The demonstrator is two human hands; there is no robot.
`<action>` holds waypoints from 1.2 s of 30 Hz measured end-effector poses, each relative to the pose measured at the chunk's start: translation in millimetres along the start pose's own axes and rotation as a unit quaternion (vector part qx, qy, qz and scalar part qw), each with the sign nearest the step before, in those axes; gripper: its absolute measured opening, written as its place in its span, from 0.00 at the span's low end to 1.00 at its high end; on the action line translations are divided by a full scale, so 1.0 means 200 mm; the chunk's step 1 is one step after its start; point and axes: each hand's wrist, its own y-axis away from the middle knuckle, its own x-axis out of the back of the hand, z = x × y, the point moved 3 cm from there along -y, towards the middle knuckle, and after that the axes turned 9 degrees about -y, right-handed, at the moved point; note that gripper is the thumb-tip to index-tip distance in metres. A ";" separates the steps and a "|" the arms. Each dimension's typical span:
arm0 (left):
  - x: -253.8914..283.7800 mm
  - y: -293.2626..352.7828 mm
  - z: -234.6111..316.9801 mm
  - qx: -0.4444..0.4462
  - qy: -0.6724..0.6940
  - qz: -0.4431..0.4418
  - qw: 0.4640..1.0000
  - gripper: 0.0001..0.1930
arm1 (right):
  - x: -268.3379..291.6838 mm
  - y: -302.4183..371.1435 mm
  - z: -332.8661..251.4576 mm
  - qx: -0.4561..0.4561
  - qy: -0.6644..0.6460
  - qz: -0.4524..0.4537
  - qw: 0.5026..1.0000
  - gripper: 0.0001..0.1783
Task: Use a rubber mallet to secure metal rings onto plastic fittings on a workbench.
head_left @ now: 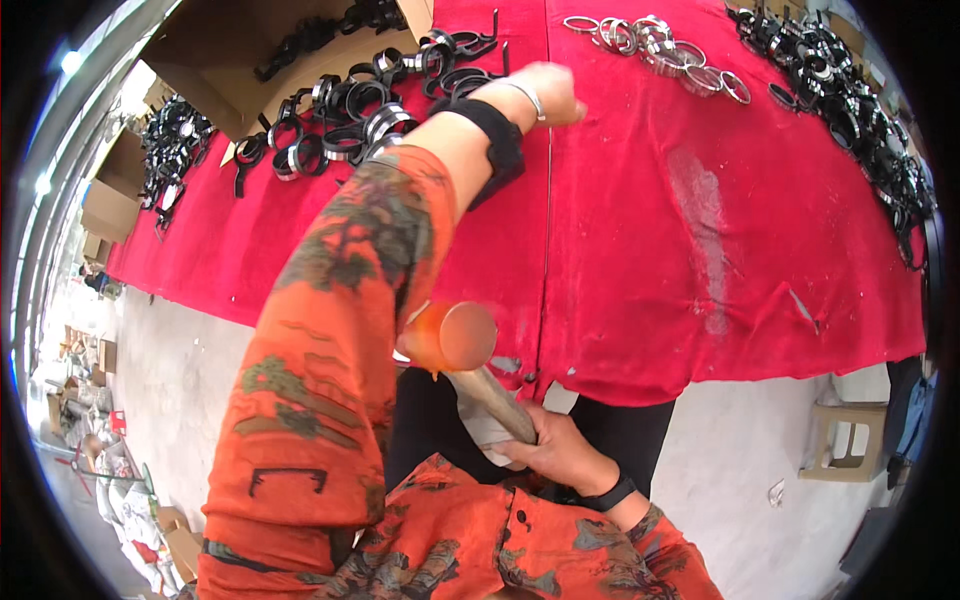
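Note:
My left hand stretches over the far part of the red-covered table, just right of a pile of black rings with silver bands and sticking-out handles. Its fingers are blurred and partly turned away, so whether they grip anything cannot be made out. Down at the near edge, my right hand is closed round the wooden handle of a mallet. The mallet's orange head points up and to the left, in front of the table's near edge. Loose silver metal rings lie at the far right of my left hand.
A large heap of black-and-silver rings lines the table's right side. An open cardboard box with black parts stands at the far left, with another heap of rings beside it. A stool stands on the floor at right.

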 end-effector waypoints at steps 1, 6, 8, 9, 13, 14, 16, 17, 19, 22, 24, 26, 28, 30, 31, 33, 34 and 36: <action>-0.04 -0.01 0.05 0.022 -0.011 -0.099 0.995 0.23 | 0.01 0.00 0.01 -0.007 -0.019 -0.006 1.000 0.26; -0.14 0.21 -0.03 0.011 -0.148 -0.121 0.982 0.11 | 0.03 0.01 -0.06 -0.025 0.022 -0.039 0.999 0.28; -0.08 0.42 -0.03 -0.036 -0.156 -0.086 0.983 0.11 | 0.03 0.00 -0.03 -0.031 0.014 -0.038 0.999 0.28; -0.07 0.53 -0.04 -0.073 -0.155 -0.056 0.984 0.11 | 0.03 0.00 -0.02 -0.031 0.013 -0.039 0.999 0.28; 0.13 1.03 -0.06 -0.046 0.099 0.173 0.979 0.19 | 0.02 0.01 0.05 0.043 0.014 -0.003 0.999 0.28; 0.15 1.15 -0.08 -0.030 0.117 0.215 0.969 0.19 | 0.02 0.01 0.02 0.041 0.001 0.007 0.999 0.27; 0.11 1.36 -0.18 0.055 0.226 0.252 0.939 0.10 | 0.01 0.02 0.01 0.046 -0.023 0.027 0.998 0.25; 0.06 1.46 -0.23 0.107 0.286 0.264 0.915 0.06 | -0.01 0.02 0.02 0.044 -0.017 0.020 0.999 0.25; -0.09 1.67 -0.25 0.160 0.310 0.259 0.901 0.08 | -0.03 0.01 0.01 0.066 -0.046 0.019 0.997 0.26; -0.21 1.83 -0.15 0.200 0.447 0.327 0.808 0.17 | -0.04 0.02 0.02 0.033 -0.028 0.020 0.999 0.26; -0.19 1.94 -0.10 0.257 0.513 0.325 0.752 0.17 | -0.05 0.04 0.00 0.002 -0.069 0.029 0.997 0.21; -0.20 2.06 -0.09 0.325 0.555 0.354 0.679 0.16 | -0.08 0.06 -0.05 0.005 -0.107 0.012 0.994 0.19; -0.28 2.13 -0.10 0.338 0.573 0.363 0.652 0.15 | -0.12 0.08 -0.11 0.010 -0.152 0.001 0.988 0.17; -0.35 2.18 -0.09 0.339 0.605 0.377 0.614 0.12 | -0.13 0.09 -0.13 0.009 -0.138 0.017 0.990 0.17; -0.35 2.18 -0.07 0.341 0.609 0.375 0.610 0.12 | -0.14 0.10 -0.14 0.009 -0.130 0.035 0.991 0.17; -0.35 2.17 -0.02 0.328 0.657 0.379 0.563 0.12 | -0.17 0.13 -0.20 0.016 -0.117 0.041 0.992 0.17; -0.40 2.18 -0.01 0.326 0.691 0.340 0.549 0.10 | -0.18 0.14 -0.22 0.026 -0.090 0.045 0.995 0.17; -0.49 2.16 0.01 0.320 0.721 0.308 0.533 0.09 | -0.21 0.16 -0.25 0.038 -0.064 0.045 0.996 0.17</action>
